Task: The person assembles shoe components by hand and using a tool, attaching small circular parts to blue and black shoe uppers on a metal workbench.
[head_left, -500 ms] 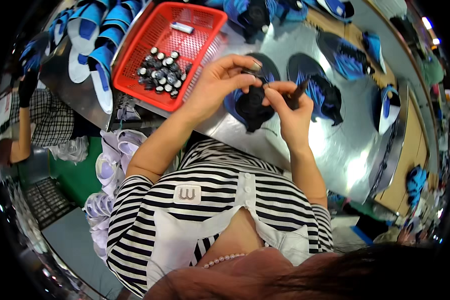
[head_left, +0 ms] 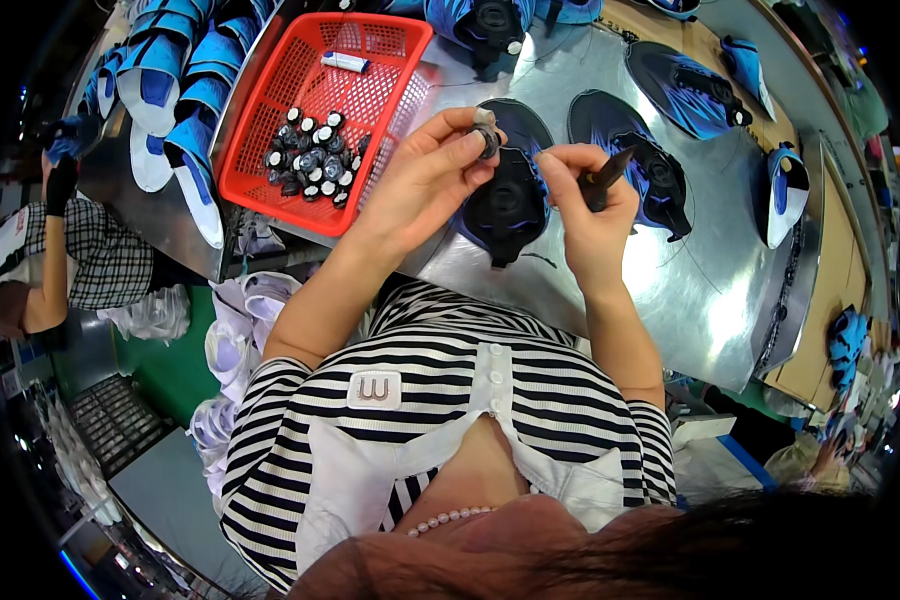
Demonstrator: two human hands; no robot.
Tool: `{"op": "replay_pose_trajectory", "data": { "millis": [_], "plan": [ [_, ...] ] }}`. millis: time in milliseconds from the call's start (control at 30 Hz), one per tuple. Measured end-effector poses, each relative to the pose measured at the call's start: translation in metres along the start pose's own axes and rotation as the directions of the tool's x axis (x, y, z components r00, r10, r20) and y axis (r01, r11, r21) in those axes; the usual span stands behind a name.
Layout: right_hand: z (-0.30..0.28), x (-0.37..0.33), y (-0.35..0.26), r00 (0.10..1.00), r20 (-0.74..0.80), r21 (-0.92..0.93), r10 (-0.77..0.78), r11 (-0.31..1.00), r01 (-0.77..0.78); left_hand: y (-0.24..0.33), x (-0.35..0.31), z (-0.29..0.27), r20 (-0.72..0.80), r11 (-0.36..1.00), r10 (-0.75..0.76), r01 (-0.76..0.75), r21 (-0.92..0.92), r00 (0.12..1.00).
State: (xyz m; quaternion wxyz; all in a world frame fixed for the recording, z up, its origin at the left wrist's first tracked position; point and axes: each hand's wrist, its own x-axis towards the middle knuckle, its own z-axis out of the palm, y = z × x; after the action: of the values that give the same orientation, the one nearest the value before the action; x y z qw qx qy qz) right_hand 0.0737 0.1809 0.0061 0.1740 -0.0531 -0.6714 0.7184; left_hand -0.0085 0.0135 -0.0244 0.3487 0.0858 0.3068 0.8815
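Between its thumb and fingers, my left hand (head_left: 422, 178) pinches a small dark round knob (head_left: 487, 141), much like the ones in the basket. A blue-and-black shoe upper (head_left: 510, 205) lies just below it on the metal table, a round black base showing near its middle. My right hand (head_left: 592, 215) is to the right of this upper, its fingers curled around a dark handheld tool (head_left: 602, 180) with a tapering end. Its thumb and index fingertip are pressed together; any thread there is too fine to make out. Further right lies a second matching upper (head_left: 650, 165).
A red plastic basket (head_left: 232, 165) at the left holds several dark knobs with white caps (head_left: 315, 155) and a small white tube (head_left: 345, 62). Stacked blue-and-white uppers (head_left: 155, 75) stand beyond it. More uppers (head_left: 685, 90) lie at the right. Another person (head_left: 110, 250) works at far left.
My hands have drawn apart; half a second ago their fingertips met above the upper. The left moved slightly left, knob now showing. The whole view has shifted a little.
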Motion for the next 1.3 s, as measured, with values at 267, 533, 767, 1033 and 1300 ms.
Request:
{"op": "replay_pose_trajectory", "data": {
  "millis": [267,533,767,1033,1300],
  "plan": [
    [0.005,-0.001,0.014,0.915,0.097,-0.312,-0.393,0.861,0.403,0.002,-0.009,0.015,-0.084,1.0,-0.013,0.013,0.006,0.996],
    [0.006,-0.004,0.01,0.955,0.114,-0.286,-0.274,0.911,0.295,0.002,-0.01,0.007,-0.086,0.996,-0.052,0.045,-0.082,0.995],
    [-0.001,-0.001,0.021,0.939,0.157,-0.376,-0.306,0.861,0.343,0.001,-0.01,0.009,-0.046,0.986,-0.04,0.047,0.162,0.998],
    [0.0,-0.001,0.011,0.974,0.21,-0.345,-0.078,0.927,0.149,-0.001,-0.017,0.015,-0.021,0.665,0.108,-0.057,0.744,0.994],
    [-0.002,0.028,0.019,0.995,0.03,0.204,0.09,0.974,-0.095,0.024,-0.046,-0.004,0.616,-0.462,-0.059,-0.569,0.68,0.785]
  ]
}}
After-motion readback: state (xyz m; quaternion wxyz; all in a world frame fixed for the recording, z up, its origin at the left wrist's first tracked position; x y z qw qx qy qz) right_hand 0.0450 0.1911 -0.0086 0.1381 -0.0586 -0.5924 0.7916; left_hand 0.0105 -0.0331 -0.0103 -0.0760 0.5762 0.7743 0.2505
